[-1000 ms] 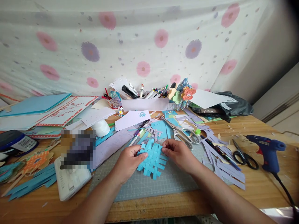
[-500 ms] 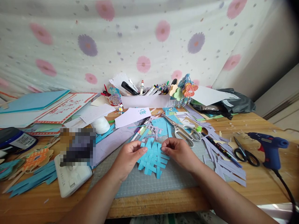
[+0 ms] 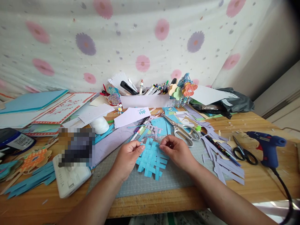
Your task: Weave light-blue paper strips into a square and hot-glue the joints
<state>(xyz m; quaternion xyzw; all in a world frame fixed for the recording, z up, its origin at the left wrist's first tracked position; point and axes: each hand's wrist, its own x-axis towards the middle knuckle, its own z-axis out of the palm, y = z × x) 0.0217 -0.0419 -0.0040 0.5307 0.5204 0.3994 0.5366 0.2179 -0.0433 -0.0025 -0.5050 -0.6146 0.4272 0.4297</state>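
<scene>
A piece of woven blue paper strips (image 3: 151, 159) is held up over the grey cutting mat (image 3: 112, 187), its loose strip ends sticking out along the edges. My left hand (image 3: 128, 156) pinches its left upper edge between thumb and forefinger. At the upper right edge, the thumb and fingers of my right hand (image 3: 177, 151) are closed together on a strip end of the weave. Just beyond my right hand lie large silver scissors (image 3: 184, 131). Purple paper scraps (image 3: 154, 128) and markers (image 3: 138, 131) lie behind the weave.
A blue glue gun (image 3: 268, 145) with a cable and black-handled scissors (image 3: 245, 153) lie to the right, beside purple strips (image 3: 228, 170). On the left are a white box (image 3: 70, 184), blue strips (image 3: 32, 181) and a white thread spool (image 3: 99, 125). Pens (image 3: 154, 89) stand at the back.
The weave's right-hand strip has shifted in closer to the others, narrowing the gap. Both hands keep nearly the same places; the whole view has shifted slightly.
</scene>
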